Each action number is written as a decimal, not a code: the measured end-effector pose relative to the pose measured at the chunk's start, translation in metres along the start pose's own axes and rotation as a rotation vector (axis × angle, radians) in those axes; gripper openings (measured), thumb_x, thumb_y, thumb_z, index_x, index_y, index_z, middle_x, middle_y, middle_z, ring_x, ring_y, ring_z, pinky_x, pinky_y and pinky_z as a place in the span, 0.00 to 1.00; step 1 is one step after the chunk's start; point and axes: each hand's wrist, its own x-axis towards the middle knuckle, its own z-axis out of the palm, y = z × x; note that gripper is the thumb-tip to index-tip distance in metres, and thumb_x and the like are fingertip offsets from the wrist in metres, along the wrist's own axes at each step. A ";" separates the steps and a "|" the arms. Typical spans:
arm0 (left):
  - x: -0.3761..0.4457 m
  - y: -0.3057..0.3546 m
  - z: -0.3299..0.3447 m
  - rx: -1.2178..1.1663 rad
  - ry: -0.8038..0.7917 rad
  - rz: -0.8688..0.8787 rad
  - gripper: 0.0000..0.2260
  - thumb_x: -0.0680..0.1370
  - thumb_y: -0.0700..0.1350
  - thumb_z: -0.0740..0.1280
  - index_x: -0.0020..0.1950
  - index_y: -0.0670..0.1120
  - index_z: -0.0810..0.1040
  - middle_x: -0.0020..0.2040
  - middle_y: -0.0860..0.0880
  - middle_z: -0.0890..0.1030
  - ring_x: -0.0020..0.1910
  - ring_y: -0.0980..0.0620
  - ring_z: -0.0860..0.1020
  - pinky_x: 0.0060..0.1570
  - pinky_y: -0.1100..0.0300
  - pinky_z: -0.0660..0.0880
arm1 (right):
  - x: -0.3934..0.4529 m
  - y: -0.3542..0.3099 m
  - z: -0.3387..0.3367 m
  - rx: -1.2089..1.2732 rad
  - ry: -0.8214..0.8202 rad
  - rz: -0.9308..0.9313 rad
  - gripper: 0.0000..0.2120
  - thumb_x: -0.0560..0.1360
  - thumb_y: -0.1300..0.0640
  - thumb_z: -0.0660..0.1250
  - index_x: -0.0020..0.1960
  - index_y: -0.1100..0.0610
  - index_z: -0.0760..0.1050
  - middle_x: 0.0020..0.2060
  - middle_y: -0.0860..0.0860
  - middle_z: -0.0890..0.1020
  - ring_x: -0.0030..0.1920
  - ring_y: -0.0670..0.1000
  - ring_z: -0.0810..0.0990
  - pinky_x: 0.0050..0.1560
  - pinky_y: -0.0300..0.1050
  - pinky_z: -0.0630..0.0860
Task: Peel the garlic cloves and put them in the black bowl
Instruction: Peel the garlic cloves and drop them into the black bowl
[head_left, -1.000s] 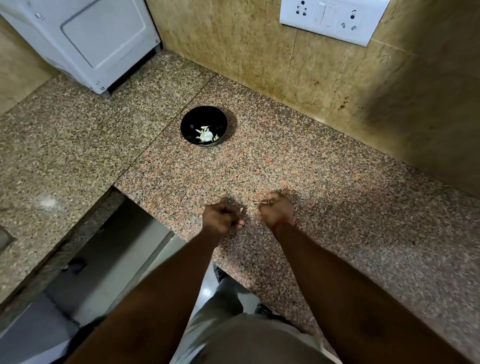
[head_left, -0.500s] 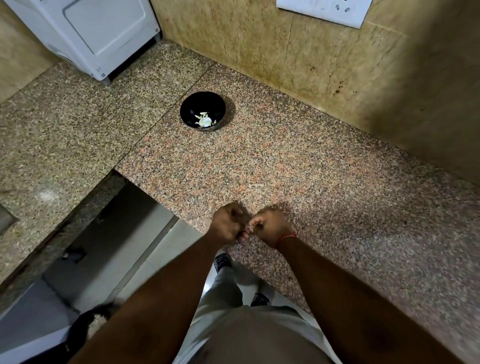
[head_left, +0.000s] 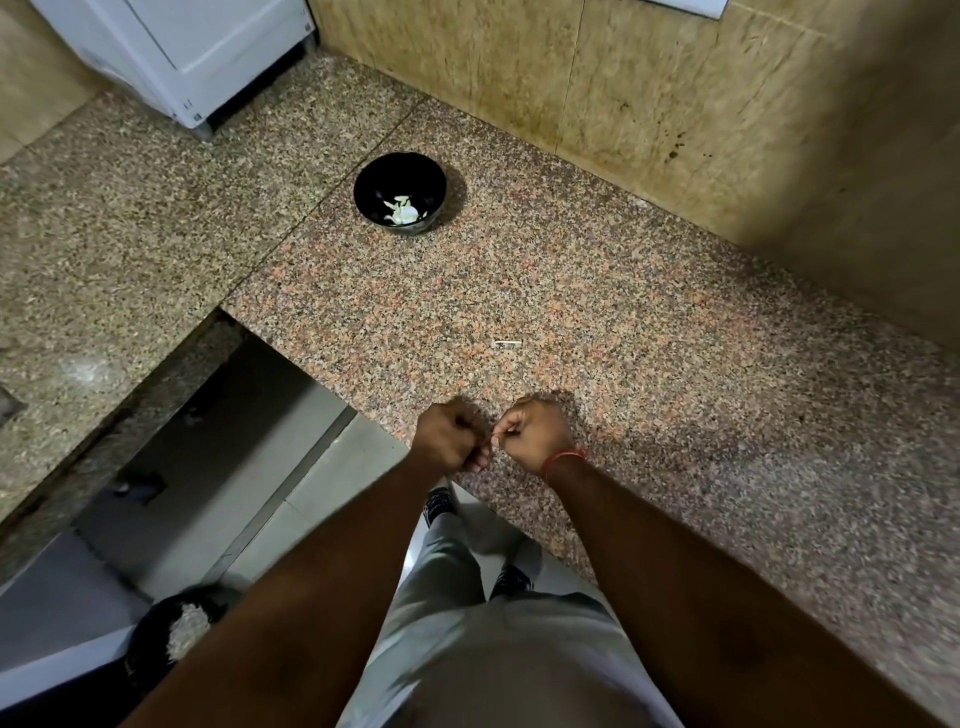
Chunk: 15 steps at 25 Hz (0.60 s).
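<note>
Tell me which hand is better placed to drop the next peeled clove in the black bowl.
Left, probably. The bowl sits ahead and to the left of both hands, so the left hand has the more direct path. The right hand would have to cross over it. Which hand holds the clove is unclear.

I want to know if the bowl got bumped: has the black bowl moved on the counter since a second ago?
No. The black bowl sits at the same spot just right of the counter seam; only the camera shifted.

Both arms reach forward. The left hand (head_left: 451, 436) and right hand (head_left: 535, 435) are close together, fingers curled tight, pinching something tiny between them.
</note>
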 end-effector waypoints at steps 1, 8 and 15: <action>0.001 -0.002 0.000 0.018 0.008 -0.010 0.03 0.78 0.31 0.71 0.48 0.31 0.80 0.34 0.36 0.84 0.27 0.42 0.81 0.28 0.50 0.80 | 0.001 0.000 0.001 0.007 0.000 0.009 0.08 0.71 0.61 0.75 0.38 0.49 0.85 0.37 0.42 0.85 0.39 0.41 0.83 0.49 0.43 0.83; -0.004 -0.001 0.000 -0.053 0.039 -0.031 0.01 0.76 0.29 0.72 0.45 0.32 0.81 0.36 0.32 0.83 0.24 0.43 0.79 0.24 0.54 0.78 | -0.002 -0.004 0.000 -0.069 0.030 -0.018 0.08 0.69 0.63 0.73 0.38 0.51 0.85 0.37 0.44 0.85 0.38 0.43 0.82 0.48 0.43 0.83; -0.008 0.003 -0.002 -0.076 0.040 -0.058 0.03 0.75 0.32 0.74 0.43 0.34 0.82 0.37 0.34 0.84 0.26 0.43 0.80 0.25 0.54 0.78 | 0.001 -0.008 0.000 -0.109 0.014 0.009 0.07 0.71 0.62 0.73 0.36 0.53 0.83 0.37 0.45 0.84 0.38 0.43 0.81 0.44 0.44 0.83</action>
